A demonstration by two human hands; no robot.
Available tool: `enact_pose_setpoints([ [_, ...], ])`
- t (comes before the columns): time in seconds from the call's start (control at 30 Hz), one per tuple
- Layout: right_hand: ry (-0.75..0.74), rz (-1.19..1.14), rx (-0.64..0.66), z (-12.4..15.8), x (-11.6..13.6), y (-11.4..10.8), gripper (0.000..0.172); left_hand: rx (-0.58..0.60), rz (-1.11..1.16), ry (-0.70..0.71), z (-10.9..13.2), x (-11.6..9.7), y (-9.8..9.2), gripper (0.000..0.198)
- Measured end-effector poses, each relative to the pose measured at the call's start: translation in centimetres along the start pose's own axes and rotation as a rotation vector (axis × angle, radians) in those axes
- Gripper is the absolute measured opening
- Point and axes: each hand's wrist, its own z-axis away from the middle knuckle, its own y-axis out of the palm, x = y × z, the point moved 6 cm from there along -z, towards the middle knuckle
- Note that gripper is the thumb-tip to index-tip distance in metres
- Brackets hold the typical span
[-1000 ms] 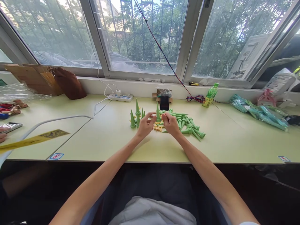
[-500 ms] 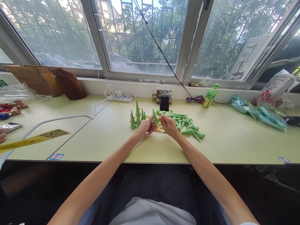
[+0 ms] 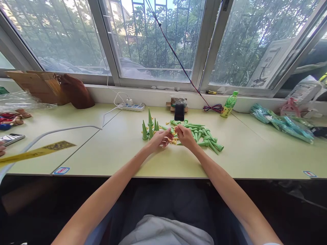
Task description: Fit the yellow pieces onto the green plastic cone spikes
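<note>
Both hands meet at the middle of the pale green table (image 3: 122, 153). My left hand (image 3: 158, 140) is curled around a green plastic cone (image 3: 167, 129) that lies tilted, tip toward the left. My right hand (image 3: 186, 137) has its fingers pinched together at the cone's wide end; what they pinch is too small to make out. Between the hands lie several small yellow pieces (image 3: 174, 140). Several green cones stand upright (image 3: 149, 127) to the left. A pile of loose green cones (image 3: 206, 137) lies to the right.
A phone (image 3: 179, 111) stands behind the pile, near a power strip (image 3: 133, 107) with a white cable. A green bottle (image 3: 229, 104), teal packets (image 3: 281, 122), a brown pouch (image 3: 75, 91), a yellow strip (image 3: 35, 152) and another phone (image 3: 11, 139) lie farther out.
The cone was upright between my hands a second ago; it now lies tilted low in my left hand. Both hands have dropped slightly toward the table.
</note>
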Motion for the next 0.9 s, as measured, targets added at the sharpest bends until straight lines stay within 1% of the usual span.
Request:
enact_pose_setpoints([
  [0.07,0.02,-0.007,0.001,0.0,0.0,0.0,0.038,-0.027,-0.051,0.087,0.0,-0.4,-0.1,0.05],
  [0.2,0.052,-0.031,0.002,0.0,0.0,0.0,0.04,-0.142,-0.253,0.3,0.5,-1.5,-0.2,0.041],
  [0.27,0.058,-0.04,0.002,-0.1,0.0,0.0,0.041,-0.167,-0.311,0.36,0.7,-1.9,-0.1,0.039],
  [0.37,0.063,-0.045,0.006,-0.1,0.0,0.0,0.042,-0.17,-0.345,0.439,0.8,-2.3,0.0,0.037],
  [0.57,0.066,-0.045,0.022,-0.1,-0.2,0.1,0.043,-0.228,-0.483,0.596,0.8,-2.3,-0.1,0.033],
  [0.63,0.07,-0.049,0.028,-0.1,-0.3,0.3,0.043,-0.242,-0.517,0.626,0.8,-2.3,-0.1,0.033],
  [0.7,0.073,-0.053,0.027,-0.1,-0.4,0.5,0.044,-0.251,-0.528,0.625,0.8,-2.3,-0.1,0.035],
  [0.8,0.072,-0.044,0.011,-0.1,-0.4,0.6,0.045,-0.27,-0.538,0.593,0.6,-2.3,-0.1,0.038],
  [0.9,0.077,-0.038,-0.033,-0.1,-0.2,0.3,0.045,-0.303,-0.507,0.526,0.3,-2.1,-0.4,0.043],
])
